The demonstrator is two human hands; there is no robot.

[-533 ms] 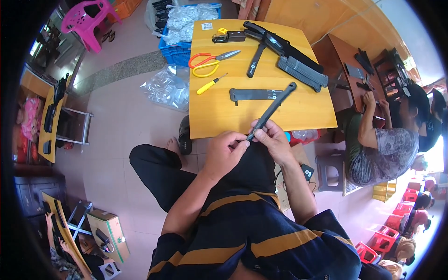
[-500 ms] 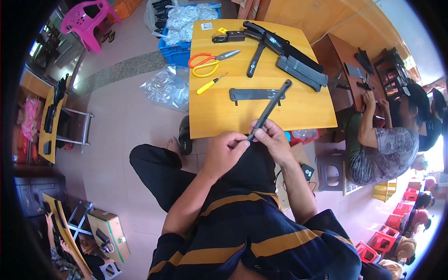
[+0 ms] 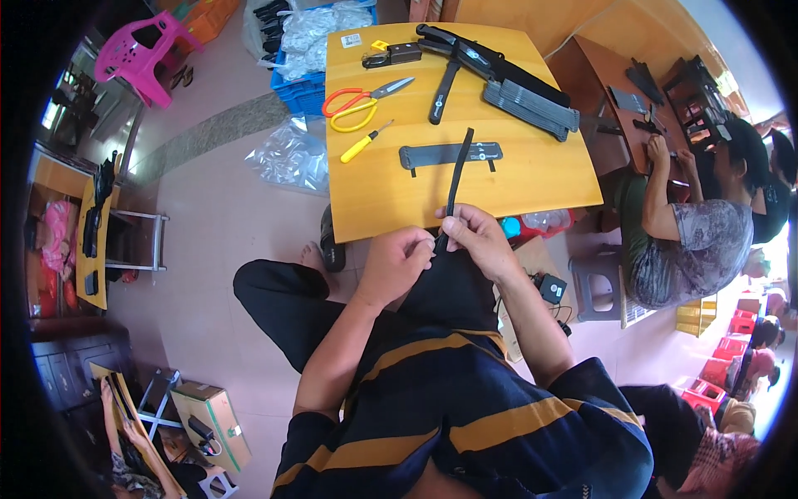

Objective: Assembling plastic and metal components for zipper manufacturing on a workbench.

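Note:
A narrow black strap (image 3: 459,173) rises from my hands over the near edge of the table. My right hand (image 3: 476,239) pinches it between thumb and fingers near its lower end. Just to the left, my left hand (image 3: 399,261) is closed with its fingertips at that same lower end; the exact grip is partly hidden. Beyond the strap's upper part lies a flat dark grey strip (image 3: 440,155) with small black tabs along its near edge. A stack of similar grey strips (image 3: 528,110) sits at the far right of the table, beside long black straps (image 3: 470,54).
On the wooden table (image 3: 374,200) lie scissors (image 3: 366,101) with red and yellow handles, a yellow-handled pointed tool (image 3: 359,148) and a dark box-like item (image 3: 405,54). A blue crate (image 3: 301,93) stands beyond its left side. Another person (image 3: 694,233) works at the right.
The strap has swung from a rightward slant to nearly upright, and now shows its thin edge. Both hands stay close together. The whole view has shifted slightly.

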